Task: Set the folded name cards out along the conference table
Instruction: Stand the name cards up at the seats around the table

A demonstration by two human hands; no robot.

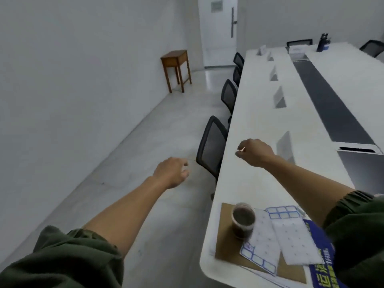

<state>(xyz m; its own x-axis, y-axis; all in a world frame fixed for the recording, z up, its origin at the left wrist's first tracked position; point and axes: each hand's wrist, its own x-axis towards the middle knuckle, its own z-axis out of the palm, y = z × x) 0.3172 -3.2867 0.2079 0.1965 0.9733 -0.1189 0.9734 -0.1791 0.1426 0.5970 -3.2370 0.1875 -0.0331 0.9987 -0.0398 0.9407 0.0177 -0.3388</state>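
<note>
place: office meeting room | evidence: long conference table [259, 125], mesh chairs [212, 144] (tucked in)

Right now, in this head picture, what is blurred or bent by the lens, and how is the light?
Head view: the wide lens curves the edge of the conference table; the left hand looks blurred, the right hand less so; the far name cards are soft, unreadable; light is flat, shadows faint, slight sheen on the floor near the door.
</note>
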